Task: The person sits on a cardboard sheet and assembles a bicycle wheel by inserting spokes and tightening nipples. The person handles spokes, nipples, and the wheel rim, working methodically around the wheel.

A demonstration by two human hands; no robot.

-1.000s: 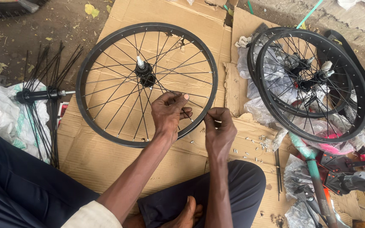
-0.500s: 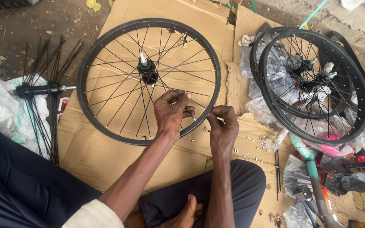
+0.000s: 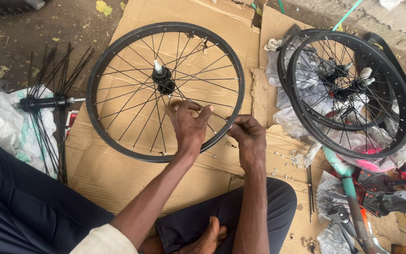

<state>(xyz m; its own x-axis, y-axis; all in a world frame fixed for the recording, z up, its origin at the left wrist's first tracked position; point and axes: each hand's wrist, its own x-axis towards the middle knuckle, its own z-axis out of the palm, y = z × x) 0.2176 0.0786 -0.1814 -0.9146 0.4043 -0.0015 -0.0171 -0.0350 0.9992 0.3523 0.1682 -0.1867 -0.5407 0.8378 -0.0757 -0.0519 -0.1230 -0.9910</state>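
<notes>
Two bare hands work at a black spoked bicycle wheel (image 3: 165, 89) lying flat on cardboard (image 3: 118, 174).
Left hand (image 3: 189, 124), fingers spread, rests on spokes by the near rim; right hand (image 3: 247, 136) is curled just outside it, whether gripping anything I cannot tell; finished wheels (image 3: 348, 89) lie farther right.

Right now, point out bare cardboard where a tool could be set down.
Free: the flattened brown cardboard between the black spoked wheel rim and the person's dark trousers. Crowded: right side, with stacked black wheels and plastic wrapping.
</notes>
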